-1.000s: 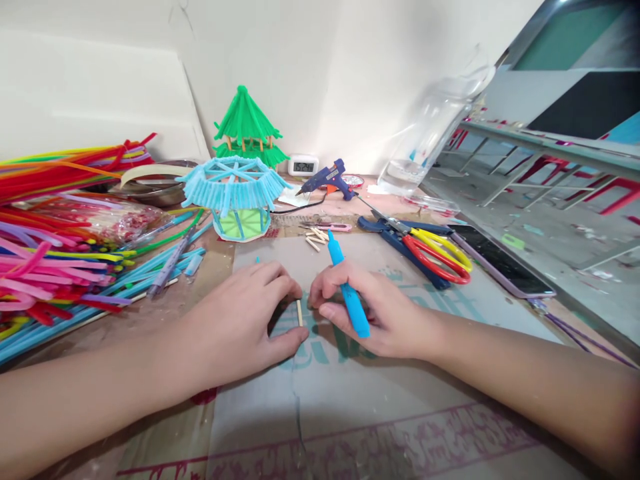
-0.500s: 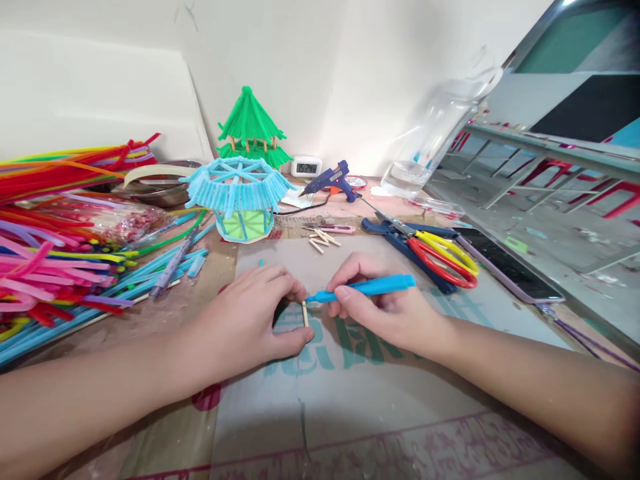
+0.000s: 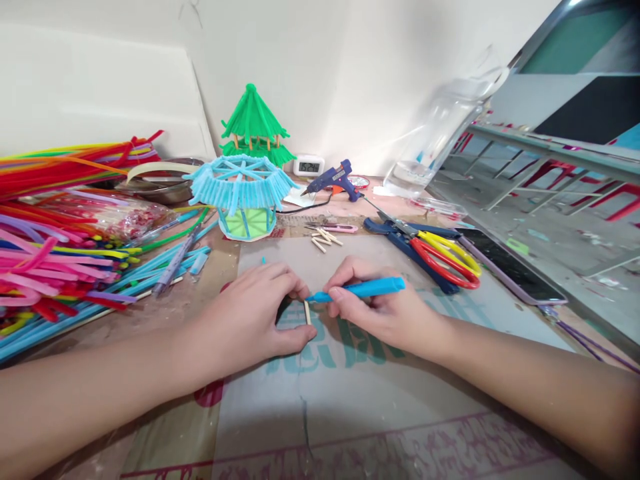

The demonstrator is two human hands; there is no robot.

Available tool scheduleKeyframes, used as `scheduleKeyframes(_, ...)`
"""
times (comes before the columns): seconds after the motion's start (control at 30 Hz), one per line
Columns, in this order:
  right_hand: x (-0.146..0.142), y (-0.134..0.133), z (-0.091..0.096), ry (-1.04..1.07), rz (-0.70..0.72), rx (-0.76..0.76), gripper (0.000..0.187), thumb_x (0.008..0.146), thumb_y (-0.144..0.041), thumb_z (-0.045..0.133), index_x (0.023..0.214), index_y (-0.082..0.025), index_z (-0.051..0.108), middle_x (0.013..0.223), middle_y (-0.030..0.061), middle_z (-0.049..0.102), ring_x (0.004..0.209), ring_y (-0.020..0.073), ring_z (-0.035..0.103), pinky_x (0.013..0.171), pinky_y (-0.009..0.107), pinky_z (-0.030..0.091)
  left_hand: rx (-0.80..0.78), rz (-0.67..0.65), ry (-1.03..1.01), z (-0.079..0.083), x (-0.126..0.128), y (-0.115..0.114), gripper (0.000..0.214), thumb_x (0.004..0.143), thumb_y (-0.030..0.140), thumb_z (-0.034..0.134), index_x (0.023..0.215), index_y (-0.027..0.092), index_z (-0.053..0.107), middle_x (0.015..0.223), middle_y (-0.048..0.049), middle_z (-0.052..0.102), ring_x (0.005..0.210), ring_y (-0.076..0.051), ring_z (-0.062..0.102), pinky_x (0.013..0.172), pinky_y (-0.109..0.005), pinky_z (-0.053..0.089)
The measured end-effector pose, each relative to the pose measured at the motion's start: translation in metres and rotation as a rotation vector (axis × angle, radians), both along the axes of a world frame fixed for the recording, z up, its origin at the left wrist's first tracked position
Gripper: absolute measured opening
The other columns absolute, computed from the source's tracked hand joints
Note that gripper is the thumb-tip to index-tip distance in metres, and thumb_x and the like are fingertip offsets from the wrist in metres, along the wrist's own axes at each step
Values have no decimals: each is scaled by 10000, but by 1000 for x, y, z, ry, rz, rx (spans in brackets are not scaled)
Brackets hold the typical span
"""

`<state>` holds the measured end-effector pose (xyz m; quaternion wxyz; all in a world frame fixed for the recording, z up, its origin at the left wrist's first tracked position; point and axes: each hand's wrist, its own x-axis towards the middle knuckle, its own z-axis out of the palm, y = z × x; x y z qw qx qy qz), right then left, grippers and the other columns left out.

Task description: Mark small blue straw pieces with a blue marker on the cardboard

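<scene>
Short wooden stick, pale, thin and round, lies flat on the printed cardboard sheet, running from 12 to 6 o'clock between the two hands. The left hand pinches it, forefinger at its far end and thumb at its near end, palm arched over the board. The right hand closes around a smooth blue plastic pen, gripped in a writing hold at 3 o'clock of the stick, with the pointed tip touching the stick's far end. At 9 to 10 o'clock a heap of fuzzy pipe cleaners in many colours spreads out, with a clear plastic bag of pinkish bits lying on it. At 11 o'clock stands a light-blue pavilion model with a fringed roof, and a green one behind it. More cut sticks lie loose at 12 o'clock, and red-and-yellow-handled scissors at 2 o'clock.
</scene>
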<state>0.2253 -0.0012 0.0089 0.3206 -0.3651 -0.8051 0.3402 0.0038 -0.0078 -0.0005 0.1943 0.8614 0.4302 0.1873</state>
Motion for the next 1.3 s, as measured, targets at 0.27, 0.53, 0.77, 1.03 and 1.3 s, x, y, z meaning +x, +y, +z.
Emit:
scheduleKeyframes(0.27,1,-1,2,-25,11,-45,138,922,-277,570,827,-177,586,683,19,668,579,126,629,509,233,471,5,10,12,0,0,0,287,801,423,690,983,220,600,983,-22,614,930,-239,581,794,-371,444)
scheduleKeyframes(0.53,2,-1,1,-23,48,-68,137,913,-275,577,814,-181,568,652,18,666,551,129,625,478,229,448,8,-1,14,0,0,0,282,814,430,679,978,218,593,987,-27,611,936,-241,580,804,-375,447)
scheduleKeyframes(0.77,1,2,-2,11,9,-49,133,946,-294,567,874,-183,575,686,3,661,580,113,615,516,224,465,31,-7,17,-1,-1,0,287,814,436,681,986,226,589,983,-27,627,941,-244,591,816,-378,454)
scheduleKeyframes(1.03,2,-2,2,-26,46,-89,126,895,-263,588,798,-186,568,640,13,665,536,128,621,455,225,435,18,-10,14,0,-1,0,271,823,434,674,972,226,586,998,-20,622,958,-238,585,799,-365,432)
scheduleKeyframes(1.3,2,-3,3,-17,92,-105,91,873,-230,580,795,-183,576,622,15,670,495,125,608,429,217,425,25,-20,39,1,-1,0,278,831,430,672,981,209,594,1003,-31,612,953,-240,586,774,-353,430)
